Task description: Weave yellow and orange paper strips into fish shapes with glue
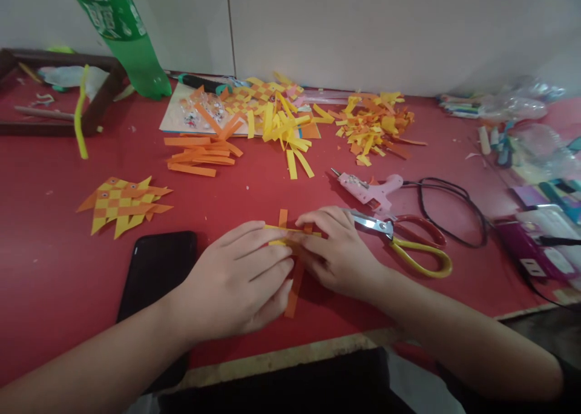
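Orange and yellow paper strips [295, 287] cross one another between my two hands near the table's front edge. My left hand [240, 275] has its fingers closed on the left part of the yellow strips. From the right, my right hand [336, 250] pinches the same strips, with thumb and fingertips partly hidden. One orange strip hangs down below the fingers, and a short orange end sticks up above them. Woven orange and yellow paper fish [122, 205] lie at the left. A black phone [157, 269] rests beside my left forearm.
Scissors [399, 232] and a pink glue gun [367, 190] with a black cord lie right of my right hand. Behind are orange strips [200, 154], yellow strips [284, 123] and a scrap pile [374, 123]. A green bottle [136, 51] stands by a dark tray [59, 128].
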### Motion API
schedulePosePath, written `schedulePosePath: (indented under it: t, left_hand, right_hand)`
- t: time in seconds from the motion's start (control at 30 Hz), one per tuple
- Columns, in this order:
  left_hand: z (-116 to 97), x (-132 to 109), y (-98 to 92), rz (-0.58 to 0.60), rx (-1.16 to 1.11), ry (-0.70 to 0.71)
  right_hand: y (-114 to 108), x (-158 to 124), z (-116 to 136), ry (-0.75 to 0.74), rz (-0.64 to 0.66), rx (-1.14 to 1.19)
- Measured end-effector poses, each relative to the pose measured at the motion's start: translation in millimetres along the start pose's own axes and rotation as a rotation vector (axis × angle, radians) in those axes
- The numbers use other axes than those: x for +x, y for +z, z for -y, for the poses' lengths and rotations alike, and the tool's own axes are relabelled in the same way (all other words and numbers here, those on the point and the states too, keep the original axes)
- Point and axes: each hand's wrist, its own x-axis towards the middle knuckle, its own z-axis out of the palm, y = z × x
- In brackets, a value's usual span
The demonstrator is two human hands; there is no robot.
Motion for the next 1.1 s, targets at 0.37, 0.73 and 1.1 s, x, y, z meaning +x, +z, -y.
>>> schedulePosePath:
  t: [0.37,0.73,1.1]
  left_hand:
    - [7.6,-2.4,13.9,0.131,0.149,-0.018]
    - [8.7,-1.2,13.7,0.134,0.127,-0.002]
    - [5.5,2.6,12.0,0.111,0.133,0.005]
  right_hand:
    - [-2.8,0.3,-1.3,0.010,-0.022,-0.010]
    - [-18.7,-4.0,-13.1,0.030,0.049,0.010]
    - [-2.8,1.4,-10.0,-0.007,-0.010,-0.038]
